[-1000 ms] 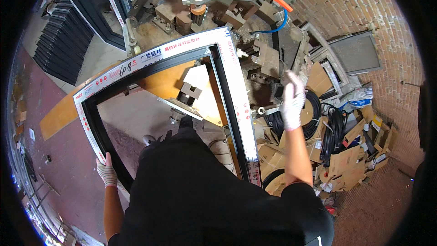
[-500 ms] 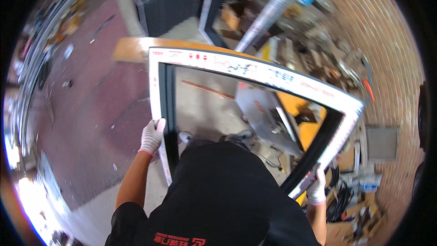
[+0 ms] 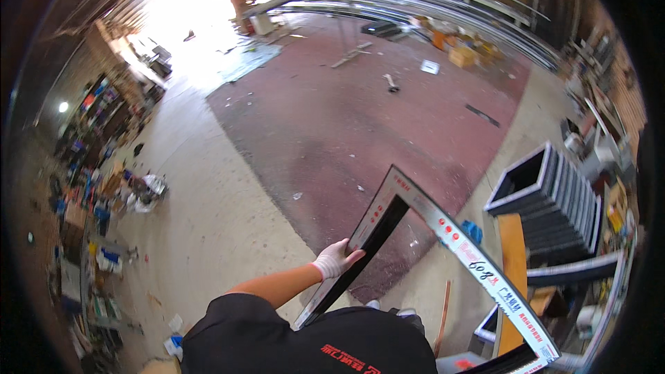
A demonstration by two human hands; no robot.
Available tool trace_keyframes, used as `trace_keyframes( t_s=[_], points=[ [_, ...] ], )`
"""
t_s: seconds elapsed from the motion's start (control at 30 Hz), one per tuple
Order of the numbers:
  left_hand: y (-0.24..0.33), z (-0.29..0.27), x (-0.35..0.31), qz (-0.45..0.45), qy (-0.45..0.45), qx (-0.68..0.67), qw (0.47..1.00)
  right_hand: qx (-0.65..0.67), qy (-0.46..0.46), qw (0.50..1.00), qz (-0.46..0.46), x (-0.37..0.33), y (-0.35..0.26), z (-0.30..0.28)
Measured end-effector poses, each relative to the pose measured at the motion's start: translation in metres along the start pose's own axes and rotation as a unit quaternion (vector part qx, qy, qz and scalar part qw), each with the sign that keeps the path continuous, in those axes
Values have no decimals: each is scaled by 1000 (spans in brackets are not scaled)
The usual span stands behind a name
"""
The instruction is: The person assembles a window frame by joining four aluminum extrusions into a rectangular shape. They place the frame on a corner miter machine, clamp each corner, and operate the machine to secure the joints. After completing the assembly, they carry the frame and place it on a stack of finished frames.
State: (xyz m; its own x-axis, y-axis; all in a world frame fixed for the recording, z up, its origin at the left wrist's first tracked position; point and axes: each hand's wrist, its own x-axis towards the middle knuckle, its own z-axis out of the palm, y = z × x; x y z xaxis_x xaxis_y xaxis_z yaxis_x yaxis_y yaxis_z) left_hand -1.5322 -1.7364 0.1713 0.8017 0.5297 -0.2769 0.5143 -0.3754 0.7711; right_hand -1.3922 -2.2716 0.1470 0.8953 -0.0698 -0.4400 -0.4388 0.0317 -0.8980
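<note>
My left hand [image 3: 335,260], in a white glove, is closed round the left bar of a large rectangular window frame [image 3: 478,266]. The frame is dark inside, with white printed film along its faces and handwriting on the upper bar. It stands tilted in front of my body, one corner pointing away from me and its opening showing the floor. The lower right part runs toward the edge of the picture. My right hand is out of sight.
A stack of dark frames [image 3: 554,201] stands at the right, beside an orange board [image 3: 511,270]. Another white-faced frame [image 3: 589,270] lies near it. Dark red floor covering [image 3: 332,125] spreads ahead. Long metal profiles [image 3: 415,3] line the far side; clutter [image 3: 135,190] lies at left.
The view has swung left, toward the bright doorway, and the frame now appears lower right. My left hand keeps its hold. My right hand, earlier on the frame's right bar, has left the picture.
</note>
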Motion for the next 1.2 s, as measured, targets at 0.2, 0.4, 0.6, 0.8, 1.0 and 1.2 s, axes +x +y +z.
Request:
trace_keyframes(
  t_s=[0.2,0.4,0.6,0.8,1.0,1.2],
  points=[
    [-75,-45,-48,-140,164,-26,976,-85,-61,994,26,99,7,79],
    [-95,-68,-34,-214,246,-44,944,-127,-100,985,59,194,17,164],
    [-93,-96,47,-281,257,-18,925,-179,-119,973,81,276,2,255],
    [-134,-85,106,-244,297,-62,921,-219,-120,964,90,312,-10,308],
    [-180,-66,139,-257,299,-153,906,-248,-115,956,105,330,-8,325],
    [-206,-68,166,-208,266,-149,930,-270,-107,951,108,331,-6,332]
  ],
)
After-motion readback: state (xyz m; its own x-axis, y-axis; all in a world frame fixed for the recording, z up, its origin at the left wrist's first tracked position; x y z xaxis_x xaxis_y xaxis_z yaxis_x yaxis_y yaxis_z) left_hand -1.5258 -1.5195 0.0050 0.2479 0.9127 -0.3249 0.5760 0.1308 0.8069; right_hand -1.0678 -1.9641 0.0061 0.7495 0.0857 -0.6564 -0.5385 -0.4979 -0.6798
